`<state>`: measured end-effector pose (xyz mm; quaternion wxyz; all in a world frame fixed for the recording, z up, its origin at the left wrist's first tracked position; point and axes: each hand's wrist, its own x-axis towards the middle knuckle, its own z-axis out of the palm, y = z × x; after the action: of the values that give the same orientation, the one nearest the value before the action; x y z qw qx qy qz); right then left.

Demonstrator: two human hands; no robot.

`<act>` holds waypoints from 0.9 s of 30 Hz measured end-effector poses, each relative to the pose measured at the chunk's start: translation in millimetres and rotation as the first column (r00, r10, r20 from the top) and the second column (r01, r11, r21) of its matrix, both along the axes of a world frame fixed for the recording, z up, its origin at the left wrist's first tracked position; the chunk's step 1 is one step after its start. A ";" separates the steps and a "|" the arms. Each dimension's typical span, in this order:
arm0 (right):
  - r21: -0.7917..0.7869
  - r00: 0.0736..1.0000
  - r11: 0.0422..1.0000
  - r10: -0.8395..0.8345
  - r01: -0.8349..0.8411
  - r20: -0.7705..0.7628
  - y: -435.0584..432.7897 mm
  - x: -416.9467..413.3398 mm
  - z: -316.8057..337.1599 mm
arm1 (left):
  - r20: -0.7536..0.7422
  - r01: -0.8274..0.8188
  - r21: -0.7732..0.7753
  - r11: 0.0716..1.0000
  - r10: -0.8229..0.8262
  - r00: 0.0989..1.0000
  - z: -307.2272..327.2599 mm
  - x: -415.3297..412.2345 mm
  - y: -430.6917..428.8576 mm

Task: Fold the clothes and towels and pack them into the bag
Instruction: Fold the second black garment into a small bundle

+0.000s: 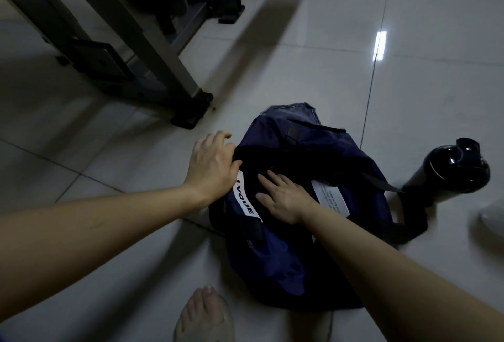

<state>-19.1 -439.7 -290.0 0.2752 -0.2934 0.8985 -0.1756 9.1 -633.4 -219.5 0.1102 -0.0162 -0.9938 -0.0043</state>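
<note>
The navy bag (286, 254) lies on the pale floor tiles (300, 41) at about 5 o'clock from the middle of the view, directly under both hands. The right hand (283, 194) lies flat on its top, fingers straight and slightly spread, pointing toward 11 o'clock and holding nothing. The left hand (212, 167) is at the bag's 10 o'clock edge, thumb laid on the dark rim, the other fingers loosely bent and raised, closed round nothing that shows.

The bag is soft, thin, creased cloth (nylon by the look of it), slumped into a rounded heap. A white rectangular label (245, 200) with the black letters LVQUE lies between the two hands, its upper end under the left thumb. A second white label (331, 197) with fine print, too small to read, is at the right hand's 3 o'clock. A flat black webbing strap (376, 180) runs off the bag toward 3 o'clock. At the bag's 12 o'clock end a faded blue denim edge (294, 110) with a stitched seam pokes out.

A dark glossy bottle (450, 172) with a chunky black cap is at the bag's 3 o'clock, just beside the strap. A grey metal frame (152, 49) of square-section legs on black feet fills the 10 to 11 o'clock corner. A bare foot (204, 314) is at 6 o'clock. The tiles are smooth and shiny, with a bright reflection (380, 44) at 1 o'clock.
</note>
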 end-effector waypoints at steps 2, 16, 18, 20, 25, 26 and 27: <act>-0.058 1.000 0.998 -0.008 0.007 -0.022 4.7 -0.3 -1.7 | -0.002 0.029 0.002 1.000 -0.029 1.000 2.4 -0.8 3.5; 0.092 0.998 0.995 0.046 -0.043 -0.030 -8.3 -0.1 -3.3 | 0.069 0.394 -0.360 0.845 -0.397 0.915 -8.8 4.2 -8.3; 0.062 0.998 0.997 0.047 -0.045 -0.031 -4.6 -2.8 -2.3 | 0.071 0.400 -0.320 0.859 -0.399 0.914 -8.0 6.5 -6.0; -0.002 0.996 0.998 0.059 -0.060 -0.068 4.5 -3.3 -1.1 | 0.117 0.471 -0.291 0.833 -0.458 0.881 -4.4 9.4 -6.5; -0.032 0.973 0.990 0.127 -0.135 -0.192 19.9 4.2 -3.9 | 0.308 0.674 -0.305 0.673 -0.600 0.738 7.5 12.8 -23.6; -0.020 0.971 0.989 0.138 -0.145 -0.193 19.7 5.7 -5.4 | 0.357 0.709 -0.320 0.629 -0.613 0.705 6.1 13.5 -27.3; -0.008 0.972 0.989 0.143 -0.147 -0.186 19.0 6.9 -6.4 | 0.399 0.736 -0.339 0.586 -0.619 0.677 4.2 13.8 -29.8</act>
<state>-12.2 -420.7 -296.4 0.1995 -0.3762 0.8944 -0.1370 22.9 -663.2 -215.3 -0.0274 -0.4221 -0.8850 0.1946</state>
